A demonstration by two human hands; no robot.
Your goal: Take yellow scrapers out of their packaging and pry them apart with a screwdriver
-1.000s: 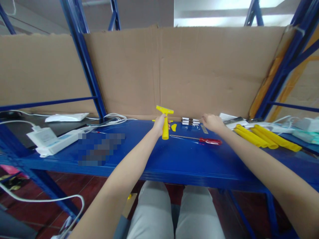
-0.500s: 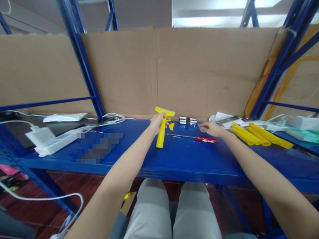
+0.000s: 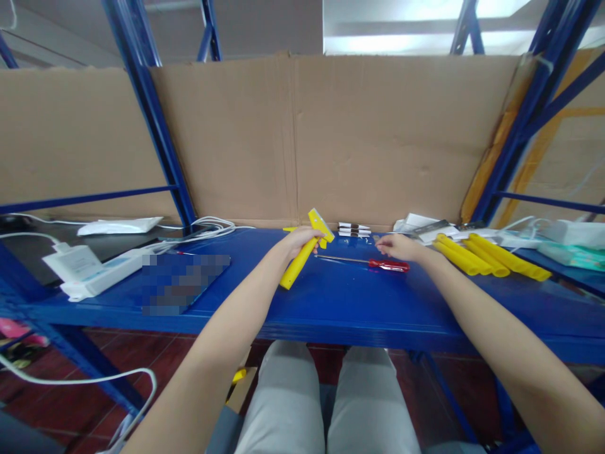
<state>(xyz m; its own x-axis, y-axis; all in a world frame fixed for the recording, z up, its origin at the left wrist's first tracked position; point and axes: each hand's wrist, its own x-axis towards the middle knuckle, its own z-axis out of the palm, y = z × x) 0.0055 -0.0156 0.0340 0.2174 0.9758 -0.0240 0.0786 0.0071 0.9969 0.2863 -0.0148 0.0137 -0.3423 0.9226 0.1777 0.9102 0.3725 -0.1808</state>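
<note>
My left hand [image 3: 301,239] is wrapped around a yellow scraper [image 3: 297,268] near its head. The scraper tilts, its wide head up to the right and its handle down to the left. My right hand [image 3: 396,246] is low over the tabletop with its fingertips pinched together; anything between them is too small to make out. Small shiny bits [image 3: 348,241] lie just left of those fingers. A screwdriver [image 3: 388,265] with a clear red handle rests between the hands, its shaft pointing left toward the scraper.
Several yellow tubes [image 3: 486,255] lie on the right of the blue table [image 3: 350,302]. Small black-and-white packs [image 3: 354,229] sit at the back by the cardboard wall [image 3: 378,139]. To the left are a white power strip [image 3: 106,274] and a dark flat object [image 3: 186,284].
The scraper has turned clockwise in my left hand, its handle swinging left and its head tipping toward the right. My right hand has hardly moved.
</note>
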